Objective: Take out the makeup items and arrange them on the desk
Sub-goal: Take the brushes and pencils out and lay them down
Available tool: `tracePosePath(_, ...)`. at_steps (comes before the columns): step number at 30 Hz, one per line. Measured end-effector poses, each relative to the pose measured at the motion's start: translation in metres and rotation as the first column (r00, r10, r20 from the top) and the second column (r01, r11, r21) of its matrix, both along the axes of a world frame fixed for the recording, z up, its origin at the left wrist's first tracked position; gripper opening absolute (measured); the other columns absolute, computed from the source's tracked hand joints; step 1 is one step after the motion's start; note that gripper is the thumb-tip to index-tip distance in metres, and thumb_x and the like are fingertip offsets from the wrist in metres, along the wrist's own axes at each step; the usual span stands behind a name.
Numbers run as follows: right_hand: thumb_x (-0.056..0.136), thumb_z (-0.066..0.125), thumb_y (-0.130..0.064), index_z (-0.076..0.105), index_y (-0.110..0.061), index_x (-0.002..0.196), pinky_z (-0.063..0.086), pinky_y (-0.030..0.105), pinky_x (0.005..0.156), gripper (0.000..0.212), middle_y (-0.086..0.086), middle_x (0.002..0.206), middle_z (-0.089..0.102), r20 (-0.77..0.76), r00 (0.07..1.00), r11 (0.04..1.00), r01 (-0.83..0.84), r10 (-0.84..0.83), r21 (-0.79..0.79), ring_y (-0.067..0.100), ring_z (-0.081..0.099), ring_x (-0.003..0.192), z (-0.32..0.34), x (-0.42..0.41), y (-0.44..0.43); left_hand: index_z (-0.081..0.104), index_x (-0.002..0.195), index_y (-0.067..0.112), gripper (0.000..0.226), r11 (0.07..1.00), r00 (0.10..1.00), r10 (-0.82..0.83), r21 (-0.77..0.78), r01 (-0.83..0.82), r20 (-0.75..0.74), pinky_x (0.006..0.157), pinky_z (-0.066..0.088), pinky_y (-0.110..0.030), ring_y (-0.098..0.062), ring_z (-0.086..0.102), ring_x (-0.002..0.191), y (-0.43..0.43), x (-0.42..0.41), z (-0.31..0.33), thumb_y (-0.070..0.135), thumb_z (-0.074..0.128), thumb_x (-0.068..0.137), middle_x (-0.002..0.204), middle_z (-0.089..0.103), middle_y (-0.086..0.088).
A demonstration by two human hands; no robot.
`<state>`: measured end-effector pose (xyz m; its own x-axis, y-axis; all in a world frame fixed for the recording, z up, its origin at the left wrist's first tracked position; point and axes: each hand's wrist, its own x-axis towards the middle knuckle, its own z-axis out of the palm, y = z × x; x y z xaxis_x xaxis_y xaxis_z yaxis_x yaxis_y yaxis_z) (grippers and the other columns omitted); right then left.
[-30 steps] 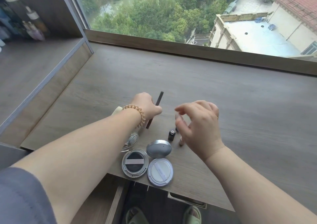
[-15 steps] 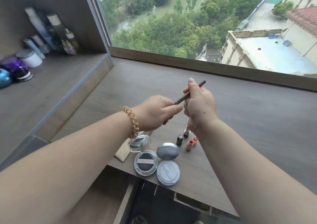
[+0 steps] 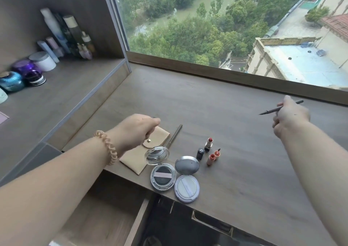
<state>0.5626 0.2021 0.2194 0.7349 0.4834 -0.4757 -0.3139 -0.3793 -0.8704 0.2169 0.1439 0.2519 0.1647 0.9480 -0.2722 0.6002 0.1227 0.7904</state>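
Note:
My right hand [image 3: 291,116] is raised over the right side of the desk [image 3: 235,170] and grips a thin brown liner pen [image 3: 271,111] with its fine tip bare. My left hand [image 3: 138,130] is curled above a beige pouch [image 3: 131,160]; a small dark end, seemingly the pen's cap [image 3: 154,117], shows at its fingertips. A brown pencil [image 3: 175,136] lies beside the pouch. Near the front edge are two open cushion compacts [image 3: 163,178] [image 3: 186,188], an open red lipstick [image 3: 209,144], its black cap [image 3: 200,153] and an orange lip gloss [image 3: 211,159].
A lower shelf [image 3: 56,98] on the left carries several jars and bottles [image 3: 43,61]. A window [image 3: 207,19] with a raised sill [image 3: 226,76] runs along the back of the desk. An open drawer [image 3: 105,217] sits under the front edge.
My hands, together on the pen half a second ago, have pulled apart. The right hand carried the uncapped pen right; the left dropped toward the pouch.

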Motion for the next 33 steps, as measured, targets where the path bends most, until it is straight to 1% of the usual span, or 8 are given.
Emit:
tracePosePath(3,0.089,0.051,-0.042,0.056,-0.02,0.063,0.029,0.027,0.05,0.035,-0.001,0.067,0.047,0.134,0.95,0.96,-0.281,0.281,-0.019,0.015,0.037,0.054,-0.011,-0.034,0.0,0.052,0.061,0.009,0.039,0.999,0.999,0.045,-0.006,-0.045,-0.028,0.04,0.03,-0.016,-0.016,0.037,0.049,0.02,0.007,-0.006,0.016,0.039,0.097,0.056,0.044,-0.003)
tracePosePath(6,0.092,0.051,-0.039,0.062,-0.019,0.069,0.03,0.025,0.053,0.032,-0.001,0.074,0.055,0.204,0.835,0.855,-0.517,0.512,-0.03,0.013,0.043,0.062,-0.02,-0.073,0.003,0.06,0.07,0.017,0.032,0.998,0.991,-0.017,-0.062,0.009,-0.133,0.056,0.038,-0.018,-0.008,0.047,0.059,0.04,0.015,-0.018,0.022,0.045,0.098,0.066,0.053,0.004)
tracePosePath(9,0.092,0.056,-0.034,0.066,-0.012,0.095,0.036,0.027,0.058,0.025,0.001,0.08,0.059,0.248,0.691,0.725,-0.684,0.679,-0.079,0.013,0.048,0.066,-0.03,-0.099,0.009,0.065,0.075,0.007,0.026,0.995,0.963,-0.061,-0.093,0.038,-0.261,0.054,0.036,-0.026,-0.021,0.048,0.06,0.057,0.022,-0.035,0.027,0.057,0.09,0.065,0.053,-0.007)
tracePosePath(12,0.084,0.068,-0.034,0.054,-0.014,0.12,0.047,0.031,0.073,0.043,0.005,0.099,0.063,0.368,0.545,0.634,-0.751,0.753,-0.184,0.016,0.061,0.078,-0.045,-0.117,0.018,0.07,0.078,0.005,0.029,0.992,0.934,-0.105,-0.108,0.072,-0.342,0.049,0.036,-0.022,-0.021,0.049,0.059,0.068,0.033,-0.052,0.031,0.062,0.087,0.07,0.06,-0.01)
tracePosePath(15,0.081,0.069,-0.042,0.052,-0.022,0.119,0.044,0.037,0.092,0.047,-0.001,0.11,0.063,0.495,0.314,0.543,-0.718,0.81,-0.434,0.022,0.06,0.104,-0.059,-0.132,0.027,0.075,0.079,0.01,0.022,0.983,0.908,-0.158,-0.144,0.11,-0.389,0.056,0.046,-0.02,-0.015,0.059,0.062,0.077,0.043,-0.073,0.03,0.067,0.08,0.079,0.074,-0.005)
tracePosePath(18,0.082,0.064,-0.048,0.054,-0.027,0.113,0.033,0.036,0.091,0.038,-0.006,0.111,0.064,0.452,0.125,0.413,-0.666,0.883,-0.621,0.018,0.056,0.11,-0.078,-0.145,0.034,0.074,0.081,0.014,0.02,0.969,0.838,-0.237,-0.177,0.17,-0.491,0.077,0.055,-0.029,-0.019,0.068,0.077,0.087,0.05,-0.099,0.033,0.07,0.075,0.08,0.074,-0.002)
tracePosePath(27,0.084,0.059,-0.047,0.06,-0.022,0.088,0.03,0.036,0.086,0.025,0.0,0.093,0.064,0.292,-0.092,0.204,-0.523,0.952,-0.828,0.024,0.056,0.089,-0.112,-0.158,0.055,0.056,0.107,0.014,0.04,0.903,0.704,-0.43,-0.263,0.34,-0.566,0.088,0.05,-0.036,-0.027,0.06,0.1,0.106,0.072,-0.139,0.032,0.072,0.075,0.109,0.062,-0.005)
tracePosePath(33,0.086,0.056,-0.022,0.043,-0.018,0.063,0.023,0.037,0.079,0.027,-0.002,0.063,0.046,0.341,-0.269,0.231,-0.369,0.901,-0.9,0.022,0.046,0.066,-0.087,-0.163,0.054,0.058,0.08,0.012,0.029,0.923,0.659,-0.385,-0.262,0.283,-0.646,0.072,0.052,-0.031,-0.026,0.066,0.086,0.113,0.063,-0.136,0.036,0.073,0.072,0.08,0.064,-0.004)
